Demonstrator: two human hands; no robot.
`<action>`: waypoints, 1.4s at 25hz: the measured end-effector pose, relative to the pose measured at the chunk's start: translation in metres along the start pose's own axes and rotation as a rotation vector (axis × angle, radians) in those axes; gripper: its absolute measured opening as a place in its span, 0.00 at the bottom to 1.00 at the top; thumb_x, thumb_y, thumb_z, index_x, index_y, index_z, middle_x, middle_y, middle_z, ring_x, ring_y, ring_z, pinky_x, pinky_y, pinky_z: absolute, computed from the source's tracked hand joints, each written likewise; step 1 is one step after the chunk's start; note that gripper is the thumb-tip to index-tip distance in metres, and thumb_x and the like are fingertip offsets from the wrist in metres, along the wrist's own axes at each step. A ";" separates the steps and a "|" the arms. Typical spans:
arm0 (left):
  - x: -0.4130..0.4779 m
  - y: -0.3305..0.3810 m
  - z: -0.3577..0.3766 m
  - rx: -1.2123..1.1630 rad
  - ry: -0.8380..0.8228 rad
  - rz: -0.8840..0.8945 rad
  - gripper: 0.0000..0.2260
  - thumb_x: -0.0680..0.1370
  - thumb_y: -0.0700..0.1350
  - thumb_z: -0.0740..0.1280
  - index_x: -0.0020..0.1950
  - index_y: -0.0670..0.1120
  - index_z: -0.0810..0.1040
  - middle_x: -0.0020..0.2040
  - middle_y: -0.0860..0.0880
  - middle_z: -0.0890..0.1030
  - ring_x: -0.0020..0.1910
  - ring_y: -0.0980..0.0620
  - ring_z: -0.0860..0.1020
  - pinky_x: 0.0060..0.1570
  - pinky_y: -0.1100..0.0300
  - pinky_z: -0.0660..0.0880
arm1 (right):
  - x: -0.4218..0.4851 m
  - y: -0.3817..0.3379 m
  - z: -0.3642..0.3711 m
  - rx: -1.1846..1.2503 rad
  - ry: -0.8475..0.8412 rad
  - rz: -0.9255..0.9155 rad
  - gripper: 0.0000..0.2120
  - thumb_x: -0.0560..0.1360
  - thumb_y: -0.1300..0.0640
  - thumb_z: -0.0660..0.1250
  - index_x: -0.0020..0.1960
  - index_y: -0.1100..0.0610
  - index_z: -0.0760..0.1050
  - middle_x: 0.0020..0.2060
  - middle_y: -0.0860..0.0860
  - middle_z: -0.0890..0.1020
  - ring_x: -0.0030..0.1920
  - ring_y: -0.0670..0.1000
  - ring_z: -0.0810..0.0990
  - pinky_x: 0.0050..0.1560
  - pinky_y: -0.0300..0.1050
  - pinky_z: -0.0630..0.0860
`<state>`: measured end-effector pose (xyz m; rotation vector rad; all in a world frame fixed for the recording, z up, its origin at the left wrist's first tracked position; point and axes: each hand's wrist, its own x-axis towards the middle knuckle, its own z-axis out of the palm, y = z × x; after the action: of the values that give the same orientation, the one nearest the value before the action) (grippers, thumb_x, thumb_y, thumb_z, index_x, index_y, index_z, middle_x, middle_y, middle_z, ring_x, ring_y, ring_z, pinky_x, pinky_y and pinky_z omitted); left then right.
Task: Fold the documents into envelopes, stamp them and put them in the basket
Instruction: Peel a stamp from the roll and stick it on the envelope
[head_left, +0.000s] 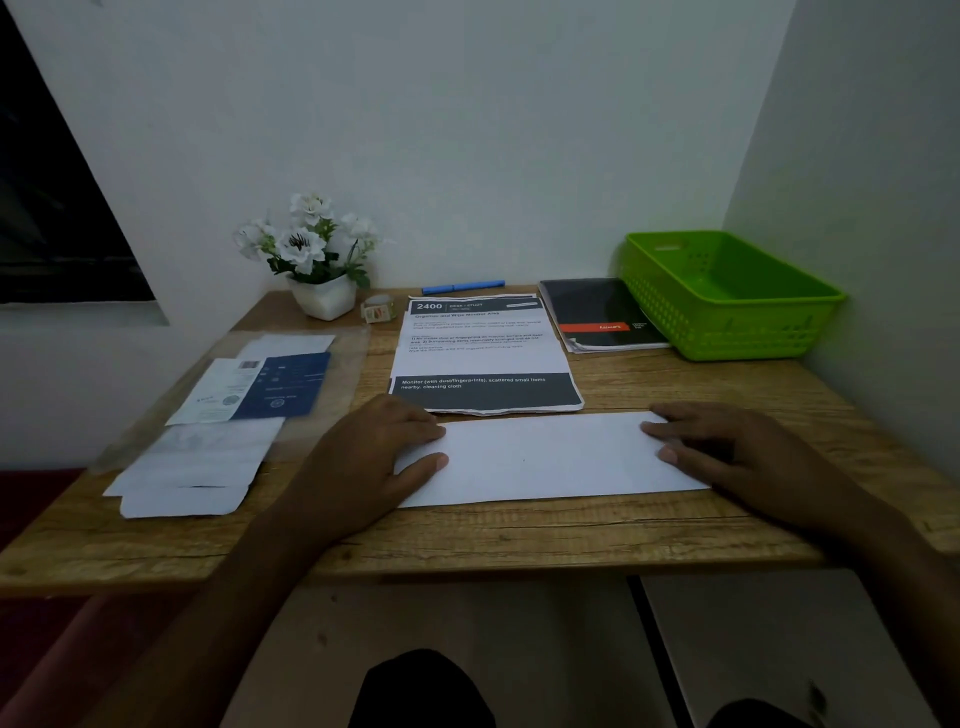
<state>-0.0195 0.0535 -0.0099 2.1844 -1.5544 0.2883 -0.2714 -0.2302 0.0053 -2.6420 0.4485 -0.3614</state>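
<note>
A folded white sheet (545, 457) lies flat near the front of the wooden desk (519, 535). My left hand (374, 457) presses its left end with flat fingers, and my right hand (727, 452) presses its right end the same way. Behind the sheet lies a stack of printed documents (485, 353) with dark bands. White envelopes (192, 467) lie at the left under a clear plastic sleeve (234, 384) with a blue leaflet. A green basket (727, 296) stands at the back right, with nothing visible in it.
A white flower pot (317, 260) stands at the back left, a small tape roll (379, 307) beside it. A blue pen (462, 286) lies along the wall. A black notebook (602, 314) rests left of the basket. Walls close the back and right.
</note>
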 end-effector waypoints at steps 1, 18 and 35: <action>0.001 0.000 -0.002 -0.027 0.015 -0.001 0.14 0.76 0.54 0.66 0.60 0.51 0.79 0.58 0.53 0.79 0.57 0.58 0.72 0.55 0.64 0.69 | 0.002 0.000 0.000 0.009 0.042 -0.013 0.16 0.74 0.42 0.65 0.62 0.35 0.75 0.66 0.37 0.75 0.65 0.40 0.73 0.64 0.50 0.71; 0.130 -0.102 -0.014 -0.206 0.368 -0.521 0.12 0.72 0.42 0.72 0.54 0.42 0.81 0.52 0.45 0.82 0.51 0.50 0.79 0.51 0.57 0.75 | 0.197 -0.117 0.069 -0.094 -0.117 -0.275 0.09 0.77 0.48 0.65 0.52 0.46 0.82 0.50 0.42 0.84 0.47 0.43 0.81 0.53 0.48 0.77; 0.171 -0.164 0.023 -0.212 0.165 -0.527 0.26 0.76 0.46 0.68 0.71 0.39 0.65 0.67 0.40 0.72 0.65 0.43 0.71 0.64 0.53 0.69 | 0.320 -0.141 0.140 0.117 0.074 -0.013 0.15 0.73 0.51 0.69 0.59 0.52 0.77 0.54 0.48 0.82 0.56 0.49 0.78 0.61 0.53 0.72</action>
<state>0.1913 -0.0567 0.0020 2.2361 -0.8367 0.1235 0.1014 -0.1743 0.0046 -2.5256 0.4203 -0.4761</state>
